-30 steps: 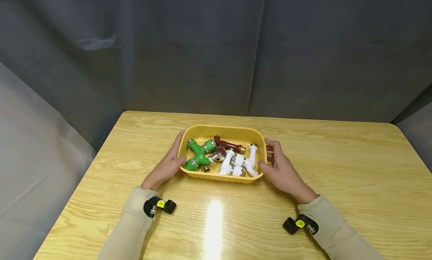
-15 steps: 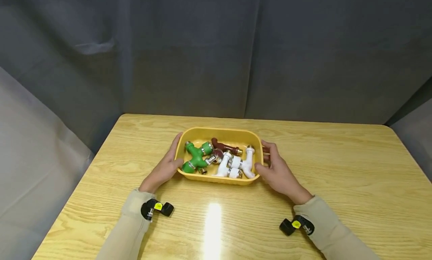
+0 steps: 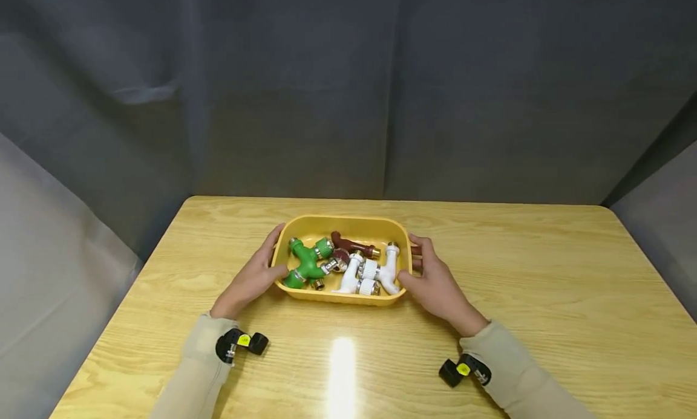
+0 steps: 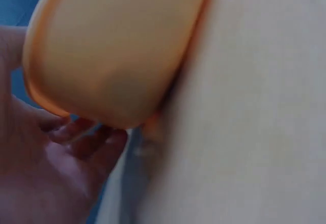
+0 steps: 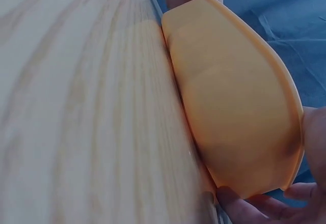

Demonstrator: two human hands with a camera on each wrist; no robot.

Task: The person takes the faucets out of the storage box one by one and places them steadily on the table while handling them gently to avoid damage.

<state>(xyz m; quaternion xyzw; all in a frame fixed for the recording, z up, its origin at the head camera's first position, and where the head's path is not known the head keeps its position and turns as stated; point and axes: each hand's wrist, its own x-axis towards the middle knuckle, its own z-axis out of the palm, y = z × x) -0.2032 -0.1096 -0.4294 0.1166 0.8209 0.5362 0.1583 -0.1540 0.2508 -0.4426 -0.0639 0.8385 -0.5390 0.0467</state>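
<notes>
A yellow plastic tub (image 3: 348, 300) sits on the wooden table, its near wall facing me. Inside lie a green double tap (image 3: 308, 263), a maroon tap (image 3: 351, 245) and two white taps (image 3: 389, 269), (image 3: 351, 274), all with metal ends. My left hand (image 3: 251, 282) grips the tub's left end, thumb over the rim and fingers along the outside. At the right end, my right hand (image 3: 435, 286) holds on in the same way, with some fingertips hidden behind the wall. Both wrist views show the tub's outer wall and fingers against its underside edge.
The wooden table (image 3: 544, 274) extends on both sides of the tub. Dark grey cloth (image 3: 294, 104) hangs behind its back edge, and paler cloth (image 3: 49, 274) hangs on the left. A bright light reflection lies in front of the tub.
The head view has shifted, so the table, tub and hands appear lower and farther left. Both hands keep their hold, and the taps lie as before.
</notes>
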